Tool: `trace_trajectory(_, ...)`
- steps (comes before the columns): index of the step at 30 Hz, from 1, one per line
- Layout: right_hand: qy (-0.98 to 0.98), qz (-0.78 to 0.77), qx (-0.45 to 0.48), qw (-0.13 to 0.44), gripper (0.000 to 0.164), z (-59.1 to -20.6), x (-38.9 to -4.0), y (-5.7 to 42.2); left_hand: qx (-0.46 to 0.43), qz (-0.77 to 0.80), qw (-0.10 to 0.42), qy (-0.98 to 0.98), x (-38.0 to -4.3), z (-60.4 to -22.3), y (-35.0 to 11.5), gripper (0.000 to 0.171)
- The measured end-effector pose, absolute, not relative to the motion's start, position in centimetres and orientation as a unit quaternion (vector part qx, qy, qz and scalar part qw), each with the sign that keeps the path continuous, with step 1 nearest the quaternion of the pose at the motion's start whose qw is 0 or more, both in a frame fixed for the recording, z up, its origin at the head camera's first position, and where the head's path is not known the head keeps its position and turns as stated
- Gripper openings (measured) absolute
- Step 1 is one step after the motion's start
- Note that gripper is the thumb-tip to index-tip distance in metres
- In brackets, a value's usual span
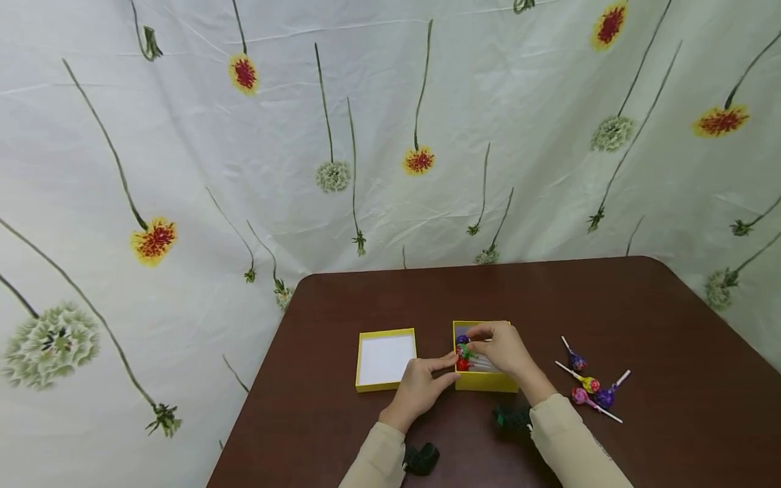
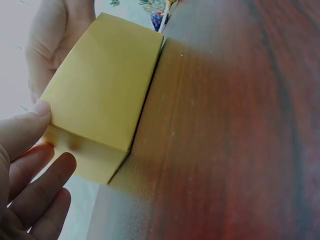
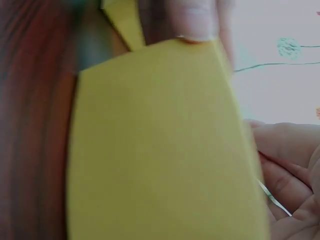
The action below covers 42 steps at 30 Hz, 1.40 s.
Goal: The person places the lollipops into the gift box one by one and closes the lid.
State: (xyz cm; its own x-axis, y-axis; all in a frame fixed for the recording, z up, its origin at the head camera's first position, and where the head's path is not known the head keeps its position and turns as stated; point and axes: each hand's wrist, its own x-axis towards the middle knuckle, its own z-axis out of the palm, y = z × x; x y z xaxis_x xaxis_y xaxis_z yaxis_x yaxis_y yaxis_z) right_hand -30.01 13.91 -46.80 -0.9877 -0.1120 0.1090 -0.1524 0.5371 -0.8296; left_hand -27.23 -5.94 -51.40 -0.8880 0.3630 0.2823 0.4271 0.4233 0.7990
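A yellow box (image 1: 486,381) stands uncovered on the table, with several lollipops inside, their white sticks pointing right. My left hand (image 1: 419,385) grips its near left corner, thumb by the front face; in the left wrist view, the other fingers (image 2: 42,200) hang loosely beside the box. Over the box, my right hand (image 1: 502,346) pinches a green-wrapped lollipop (image 1: 467,352) at the left end. A red lollipop (image 1: 463,364) and a purple one (image 1: 463,339) lie close to it. The right wrist view has the box wall (image 3: 160,150) hiding the contents, with a thin stick (image 3: 274,199) near the right fingers.
To the left lies a yellow-edged, white-lined box lid (image 1: 386,359). Several loose lollipops (image 1: 590,384) are scattered on the dark brown table (image 1: 689,407) to the right. Behind the table hangs a flower-printed cloth (image 1: 378,122).
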Motion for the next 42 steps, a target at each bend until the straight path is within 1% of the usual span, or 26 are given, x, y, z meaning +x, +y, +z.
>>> trace_trajectory(5, -0.88, 0.465, 0.081, 0.039, 0.017, -46.1, -29.4, 15.2, -0.22, -0.486, 0.018, -0.846, -26.8, -51.8, -5.8, 0.038)
trace_trajectory(9, -0.88, 0.47, 0.054, 0.047, 0.019, -45.7, -29.0, 16.5, -0.214, -0.486, 0.013, -0.847, -26.6, -52.0, -5.6, 0.038)
trace_trajectory(12, -0.881, 0.47, 0.03, 0.052, 0.021, -45.6, -28.7, 17.9, -0.218, -0.484, 0.018, -0.847, -26.5, -52.1, -5.5, 0.038)
trace_trajectory(20, -0.883, 0.464, -0.028, 0.061, 0.03, -46.7, -27.4, 22.3, -0.221, -0.486, 0.021, -0.845, -26.6, -51.9, -5.5, 0.038)
trace_trajectory(27, -0.91, 0.402, -0.048, 0.087, 0.033, -48.1, -27.1, 25.8, -0.215, -0.494, 0.021, -0.842, -26.8, -51.9, -5.7, 0.037)
trace_trajectory(32, -0.923, 0.374, -0.054, 0.071, 0.038, -48.4, -26.9, 27.6, -0.215, -0.496, 0.02, -0.841, -26.9, -51.9, -5.6, 0.038)
trace_trajectory(36, -0.929, 0.361, -0.063, 0.058, 0.041, -48.3, -26.9, 28.4, -0.222, -0.493, 0.029, -0.841, -27.2, -51.7, -5.7, 0.039)
trace_trajectory(42, -0.926, 0.368, -0.085, 0.016, 0.046, -48.9, -26.6, 29.1, -0.224, -0.492, 0.029, -0.841, -27.2, -51.3, -5.8, 0.039)
